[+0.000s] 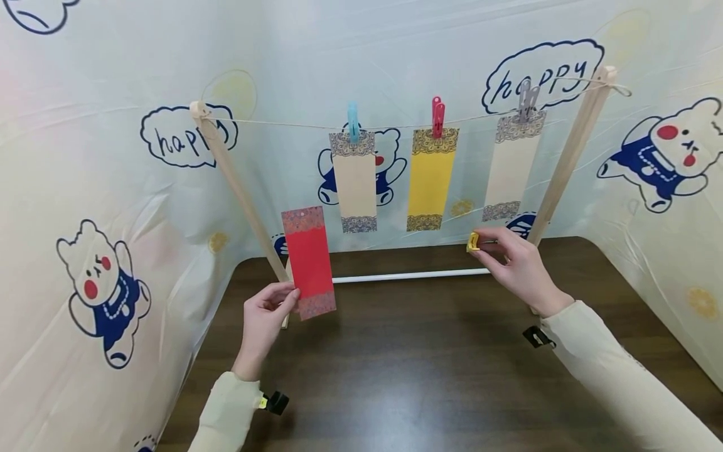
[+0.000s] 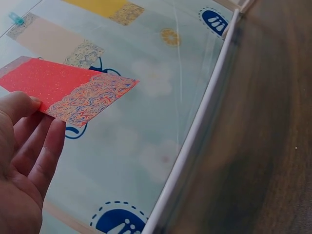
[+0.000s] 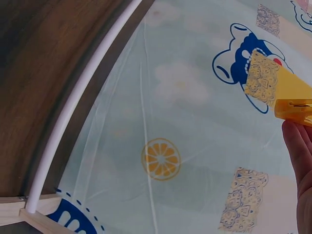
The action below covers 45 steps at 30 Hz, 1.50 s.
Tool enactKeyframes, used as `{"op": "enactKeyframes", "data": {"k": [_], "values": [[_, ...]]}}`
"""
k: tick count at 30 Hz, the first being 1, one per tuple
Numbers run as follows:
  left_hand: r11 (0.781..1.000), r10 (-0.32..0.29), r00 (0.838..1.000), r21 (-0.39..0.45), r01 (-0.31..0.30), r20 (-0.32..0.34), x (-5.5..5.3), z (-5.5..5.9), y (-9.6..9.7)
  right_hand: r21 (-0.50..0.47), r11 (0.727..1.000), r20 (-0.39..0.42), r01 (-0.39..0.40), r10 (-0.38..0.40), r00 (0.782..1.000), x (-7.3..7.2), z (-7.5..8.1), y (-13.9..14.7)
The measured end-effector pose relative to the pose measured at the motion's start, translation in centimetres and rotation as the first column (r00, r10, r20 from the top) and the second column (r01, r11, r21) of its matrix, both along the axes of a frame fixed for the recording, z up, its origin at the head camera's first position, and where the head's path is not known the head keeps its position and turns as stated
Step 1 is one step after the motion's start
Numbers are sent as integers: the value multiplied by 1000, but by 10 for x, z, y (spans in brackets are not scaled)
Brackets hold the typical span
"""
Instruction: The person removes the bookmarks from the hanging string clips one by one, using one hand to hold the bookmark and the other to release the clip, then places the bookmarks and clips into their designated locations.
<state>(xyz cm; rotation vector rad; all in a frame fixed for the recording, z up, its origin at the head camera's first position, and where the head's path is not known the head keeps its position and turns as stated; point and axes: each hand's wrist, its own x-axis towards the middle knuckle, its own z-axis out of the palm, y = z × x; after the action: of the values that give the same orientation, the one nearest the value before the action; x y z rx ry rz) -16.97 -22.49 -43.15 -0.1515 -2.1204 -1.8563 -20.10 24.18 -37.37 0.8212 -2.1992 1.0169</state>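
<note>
Head view shows the left hand (image 1: 264, 320), at the lower left of centre, pinching a red card (image 1: 307, 257) by the left edge near its lower patterned band; the card tilts slightly, left of the frame's centre. Right of centre, the right hand (image 1: 519, 270) holds a small yellow clip (image 1: 472, 242) between thumb and fingertips, below and apart from the cards on the string (image 1: 271, 123). That string runs across the upper frame from the left post (image 1: 240, 188) to the right post (image 1: 573, 150), and three cards with patterned bands hang from it: a beige card (image 1: 356, 182) under a blue clip (image 1: 353, 122), a yellow card (image 1: 432, 182) under a red clip (image 1: 437, 119), and a pale card (image 1: 513, 166) under a grey clip (image 1: 528, 103) towards the upper right. A white rod (image 1: 407, 275) crosses the middle of the frame near the back edge of the dark counter (image 1: 407, 364), before a printed backdrop (image 1: 294, 63). Left wrist view puts the thumb on the red card's upper face (fingers lie beneath it), and right wrist view shows the yellow clip at the right edge, partly cut off, with a fingertip against it.
</note>
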Motion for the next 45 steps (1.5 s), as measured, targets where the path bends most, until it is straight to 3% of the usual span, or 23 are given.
{"op": "enactKeyframes", "data": {"k": [7,13,18,24,37,45], "values": [[1000,-6,1000,-19,5,-12,2,-7,-6,-12,1000,-14,14,-14,1000,2,-7,4],[999,21,999,-47,-19,29,7,-10,-11,-24,1000,-4,-3,3,1000,7,-15,7],[997,42,998,-69,-39,50,14,-1,-8,-9,1000,13,25,-25,1000,9,-18,13],[997,18,1000,-79,-18,1,24,12,1,16,998,34,67,-67,997,11,-25,23],[999,8,1000,-44,-7,26,23,9,7,20,993,33,120,-121,992,16,-31,33],[999,9,999,-46,-7,45,26,5,7,1,994,45,109,-109,993,19,-36,38]]}}
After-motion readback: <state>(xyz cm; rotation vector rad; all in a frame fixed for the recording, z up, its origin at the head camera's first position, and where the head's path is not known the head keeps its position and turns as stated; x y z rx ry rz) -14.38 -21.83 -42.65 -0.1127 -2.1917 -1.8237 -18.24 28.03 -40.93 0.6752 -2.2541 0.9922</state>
